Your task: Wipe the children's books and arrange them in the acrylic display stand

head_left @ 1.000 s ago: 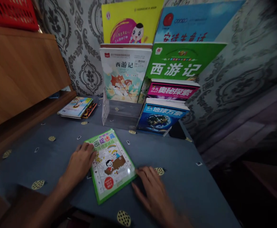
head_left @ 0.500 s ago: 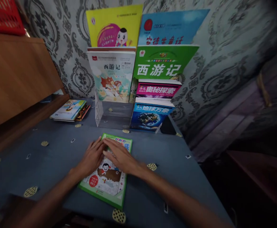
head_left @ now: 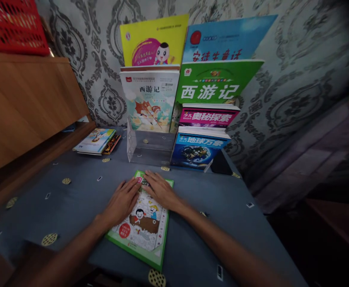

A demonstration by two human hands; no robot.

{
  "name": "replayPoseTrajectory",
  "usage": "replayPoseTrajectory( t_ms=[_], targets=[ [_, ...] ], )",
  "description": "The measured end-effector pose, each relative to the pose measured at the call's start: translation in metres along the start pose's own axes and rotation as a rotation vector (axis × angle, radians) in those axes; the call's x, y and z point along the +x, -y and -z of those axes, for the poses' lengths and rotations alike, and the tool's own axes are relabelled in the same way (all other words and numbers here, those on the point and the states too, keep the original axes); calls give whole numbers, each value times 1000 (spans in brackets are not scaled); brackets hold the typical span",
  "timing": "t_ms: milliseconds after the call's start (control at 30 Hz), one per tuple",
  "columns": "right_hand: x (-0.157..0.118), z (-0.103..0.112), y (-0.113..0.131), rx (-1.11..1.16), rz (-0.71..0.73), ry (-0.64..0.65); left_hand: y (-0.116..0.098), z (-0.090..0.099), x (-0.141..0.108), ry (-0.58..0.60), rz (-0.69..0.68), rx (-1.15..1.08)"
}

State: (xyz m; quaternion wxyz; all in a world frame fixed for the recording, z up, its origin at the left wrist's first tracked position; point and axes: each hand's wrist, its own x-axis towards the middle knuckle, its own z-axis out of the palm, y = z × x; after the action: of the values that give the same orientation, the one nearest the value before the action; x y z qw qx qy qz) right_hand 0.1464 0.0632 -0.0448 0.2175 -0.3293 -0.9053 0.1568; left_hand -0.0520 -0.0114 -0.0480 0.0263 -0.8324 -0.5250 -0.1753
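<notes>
A green-edged picture book [head_left: 144, 235] lies flat near the front of the table, its cover showing cartoon children and a red circle. My left hand [head_left: 123, 199] rests on its upper left part, fingers stretched out and pointing up and right. Across the upper right of the cover lies my right hand [head_left: 161, 191], also flat with fingers extended. The two hands sit close together and hide part of the title. Behind the book stands a clear acrylic rack [head_left: 150, 155] holding several upright books, among them a white-covered book [head_left: 150, 103] and a green one [head_left: 216, 81].
A small stack of books [head_left: 95, 141] lies at the back left of the cloth-covered table [head_left: 81, 207]. A wooden cabinet [head_left: 31, 107] with a red basket [head_left: 13, 28] on it borders the left. A dark flat object [head_left: 220, 163] lies right of the rack.
My hands have slid slightly apart over the cover, the right one moving up and right, so more of the cartoon shows. The whole view has shifted a little; the book stays in place.
</notes>
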Motion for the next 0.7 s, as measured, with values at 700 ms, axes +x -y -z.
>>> replayPoseTrajectory(
  t_ms=[700],
  targets=[
    [-67, 10, 44, 37, -5, 25, 25, 7, 12, 133, -138, -49]
  ],
)
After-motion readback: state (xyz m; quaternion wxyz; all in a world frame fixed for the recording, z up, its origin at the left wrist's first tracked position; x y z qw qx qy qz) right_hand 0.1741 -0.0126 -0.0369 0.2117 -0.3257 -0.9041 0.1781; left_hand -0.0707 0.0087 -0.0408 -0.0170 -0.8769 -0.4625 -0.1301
